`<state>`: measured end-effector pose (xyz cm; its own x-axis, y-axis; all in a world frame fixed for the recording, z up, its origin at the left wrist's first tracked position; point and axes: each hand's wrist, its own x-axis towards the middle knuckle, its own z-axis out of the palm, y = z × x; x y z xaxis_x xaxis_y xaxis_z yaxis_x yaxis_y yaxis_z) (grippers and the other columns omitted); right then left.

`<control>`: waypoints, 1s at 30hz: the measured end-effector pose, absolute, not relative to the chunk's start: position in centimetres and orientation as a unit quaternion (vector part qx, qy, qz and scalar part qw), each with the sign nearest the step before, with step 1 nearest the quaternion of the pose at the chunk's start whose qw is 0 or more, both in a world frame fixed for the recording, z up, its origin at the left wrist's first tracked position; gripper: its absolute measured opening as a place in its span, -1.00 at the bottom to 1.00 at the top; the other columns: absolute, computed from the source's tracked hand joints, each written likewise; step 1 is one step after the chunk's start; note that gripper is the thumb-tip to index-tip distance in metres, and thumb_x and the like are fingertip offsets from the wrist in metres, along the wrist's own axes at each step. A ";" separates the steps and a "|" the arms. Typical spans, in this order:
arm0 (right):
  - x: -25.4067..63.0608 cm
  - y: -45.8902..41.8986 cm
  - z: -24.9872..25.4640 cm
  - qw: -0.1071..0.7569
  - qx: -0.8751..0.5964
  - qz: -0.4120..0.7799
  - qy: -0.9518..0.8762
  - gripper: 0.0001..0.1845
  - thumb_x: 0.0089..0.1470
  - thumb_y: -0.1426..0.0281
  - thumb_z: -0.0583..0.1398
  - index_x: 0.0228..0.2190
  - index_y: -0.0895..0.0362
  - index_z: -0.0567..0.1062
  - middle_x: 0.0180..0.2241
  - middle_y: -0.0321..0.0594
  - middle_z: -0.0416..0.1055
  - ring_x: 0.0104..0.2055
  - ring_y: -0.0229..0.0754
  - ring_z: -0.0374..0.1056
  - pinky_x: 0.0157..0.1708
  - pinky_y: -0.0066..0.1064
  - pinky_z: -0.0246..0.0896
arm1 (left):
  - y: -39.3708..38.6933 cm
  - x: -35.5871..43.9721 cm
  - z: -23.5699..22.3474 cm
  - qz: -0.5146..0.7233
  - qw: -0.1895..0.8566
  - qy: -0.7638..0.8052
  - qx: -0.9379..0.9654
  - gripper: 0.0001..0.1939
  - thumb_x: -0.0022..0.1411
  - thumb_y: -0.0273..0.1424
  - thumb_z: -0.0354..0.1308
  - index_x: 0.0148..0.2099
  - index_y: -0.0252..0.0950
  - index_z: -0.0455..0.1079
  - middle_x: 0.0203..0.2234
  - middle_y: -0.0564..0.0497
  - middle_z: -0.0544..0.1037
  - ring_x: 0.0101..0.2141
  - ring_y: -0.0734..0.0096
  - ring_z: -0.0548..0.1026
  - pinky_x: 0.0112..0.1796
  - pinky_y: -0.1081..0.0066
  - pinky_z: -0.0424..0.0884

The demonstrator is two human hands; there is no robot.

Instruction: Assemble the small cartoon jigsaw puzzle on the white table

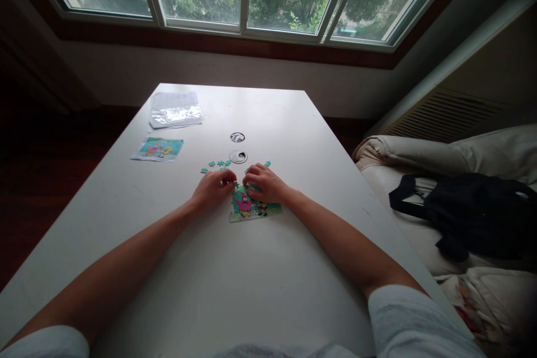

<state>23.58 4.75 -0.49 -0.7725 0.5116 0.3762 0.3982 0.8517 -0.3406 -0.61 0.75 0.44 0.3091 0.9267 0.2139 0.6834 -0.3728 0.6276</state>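
A partly assembled jigsaw puzzle [245,208] with a pink starfish and a yellow cartoon figure lies flat on the white table. At its upper left corner is my left hand [213,185], thumb and fingers pinched together at a small teal puzzle piece. My right hand [266,183] covers the puzzle's upper right part; its fingers curl down onto the top edge, and what lies under the fingertips is hidden. Several loose teal puzzle pieces [220,163] are scattered just beyond my left hand. Another loose piece [267,164] sits beyond my right hand.
Two round metallic items [238,156] lie past the pieces. To the left are a printed picture sheet [159,149] and a clear plastic bag [176,110] with paper. The white table [235,285] narrows toward the window. A dark bag [482,212] rests on the sofa at right.
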 end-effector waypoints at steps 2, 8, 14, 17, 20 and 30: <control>23.6 4.8 -0.5 0.233 -0.246 0.122 -0.933 -0.82 0.08 0.42 0.30 -0.22 0.06 0.52 -0.15 -0.14 0.41 -0.10 -0.03 0.22 -0.04 -0.16 0.18 | 0.7 -0.6 0.6 0.274 0.212 0.512 0.786 -0.87 0.23 -0.40 0.14 -0.23 -0.21 0.52 -0.43 0.09 0.58 -0.43 0.44 0.45 -0.31 0.42 0.32; 23.6 4.8 -0.5 0.229 -0.254 0.124 -0.931 -0.80 0.06 0.44 0.30 -0.21 0.05 0.52 -0.14 -0.13 0.41 -0.09 -0.03 0.23 -0.02 -0.15 0.19 | 0.7 -0.7 0.8 0.262 0.197 0.501 0.801 -0.88 0.22 -0.41 0.14 -0.25 -0.21 0.52 -0.43 0.07 0.57 -0.42 0.40 0.44 -0.31 0.39 0.29; 23.5 4.8 -0.7 0.228 -0.255 0.124 -0.931 -0.80 0.06 0.43 0.30 -0.21 0.04 0.52 -0.14 -0.13 0.40 -0.09 -0.02 0.23 -0.01 -0.14 0.19 | 0.8 -0.8 0.8 0.252 0.181 0.493 0.813 -0.87 0.23 -0.42 0.14 -0.24 -0.22 0.53 -0.43 0.05 0.55 -0.40 0.37 0.44 -0.28 0.35 0.28; 23.6 4.9 -0.7 0.229 -0.257 0.124 -0.931 -0.81 0.07 0.42 0.30 -0.21 0.04 0.52 -0.14 -0.13 0.40 -0.09 -0.02 0.23 -0.02 -0.15 0.19 | 0.8 -0.8 0.8 0.252 0.193 0.493 0.810 -0.86 0.23 -0.42 0.13 -0.23 -0.22 0.53 -0.43 0.05 0.54 -0.40 0.38 0.43 -0.31 0.37 0.27; 23.6 4.8 -0.7 0.230 -0.256 0.122 -0.931 -0.82 0.09 0.41 0.30 -0.21 0.04 0.52 -0.14 -0.13 0.40 -0.09 -0.03 0.23 -0.02 -0.15 0.19 | 0.8 -0.9 0.7 0.252 0.206 0.494 0.806 -0.86 0.22 -0.42 0.13 -0.23 -0.22 0.53 -0.42 0.06 0.54 -0.40 0.39 0.42 -0.32 0.38 0.26; 23.6 4.9 -0.8 0.234 -0.256 0.121 -0.930 -0.81 0.07 0.42 0.30 -0.21 0.04 0.52 -0.14 -0.13 0.40 -0.09 -0.02 0.23 -0.02 -0.15 0.19 | 0.8 -0.8 1.0 0.241 0.189 0.488 0.817 -0.88 0.22 -0.44 0.14 -0.24 -0.21 0.52 -0.43 0.05 0.53 -0.38 0.36 0.42 -0.28 0.35 0.25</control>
